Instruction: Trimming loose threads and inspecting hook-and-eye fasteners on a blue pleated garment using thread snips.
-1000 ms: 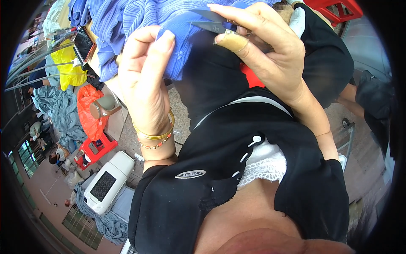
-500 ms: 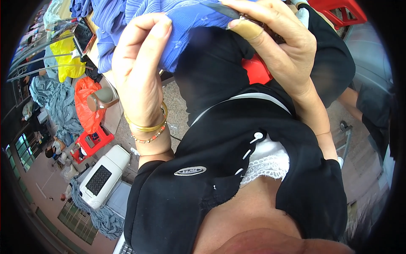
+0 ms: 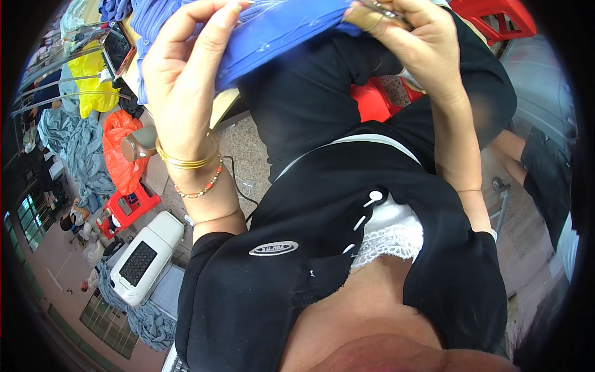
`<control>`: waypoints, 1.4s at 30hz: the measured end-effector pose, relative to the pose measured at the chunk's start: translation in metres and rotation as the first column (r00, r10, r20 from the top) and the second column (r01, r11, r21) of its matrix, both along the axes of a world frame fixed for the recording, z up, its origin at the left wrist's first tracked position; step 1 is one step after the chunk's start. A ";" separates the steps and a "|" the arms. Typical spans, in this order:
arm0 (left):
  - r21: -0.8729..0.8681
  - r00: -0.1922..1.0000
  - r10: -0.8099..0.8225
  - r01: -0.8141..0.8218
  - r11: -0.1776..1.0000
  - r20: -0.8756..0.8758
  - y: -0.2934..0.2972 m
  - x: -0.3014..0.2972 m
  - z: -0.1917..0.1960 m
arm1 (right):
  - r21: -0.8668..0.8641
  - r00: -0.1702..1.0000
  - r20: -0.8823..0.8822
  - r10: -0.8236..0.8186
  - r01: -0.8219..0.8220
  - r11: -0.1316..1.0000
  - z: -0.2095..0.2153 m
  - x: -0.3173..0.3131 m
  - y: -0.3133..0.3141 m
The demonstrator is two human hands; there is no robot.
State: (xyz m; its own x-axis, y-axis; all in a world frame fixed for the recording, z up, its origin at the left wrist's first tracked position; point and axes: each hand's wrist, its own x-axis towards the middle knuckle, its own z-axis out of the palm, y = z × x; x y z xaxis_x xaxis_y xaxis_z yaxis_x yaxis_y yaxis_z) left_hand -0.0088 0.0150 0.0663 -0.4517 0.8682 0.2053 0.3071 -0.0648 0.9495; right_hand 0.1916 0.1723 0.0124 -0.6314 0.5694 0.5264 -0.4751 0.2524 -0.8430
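Toward eleven o'clock, the bare left hand is pinching the edge of a blue, ribbed-knit garment, which is spanning twelve o'clock. Toward one o'clock, the bare right hand is gripping small, dark metal snips beside the garment.

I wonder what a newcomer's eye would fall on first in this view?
Probably the blue knit garment at the top, held by the left hand, with the right hand toward its right, holding scissors. Next, perhaps, the gold bangles on the left wrist, and the bright yellow bag at the upper left with an orange-red plastic bag below it.
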 end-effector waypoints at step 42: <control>-0.045 0.964 0.194 -0.205 0.978 -0.182 -0.024 0.011 -0.021 | -0.127 0.875 0.430 -0.221 0.301 0.945 -0.020 0.019 0.015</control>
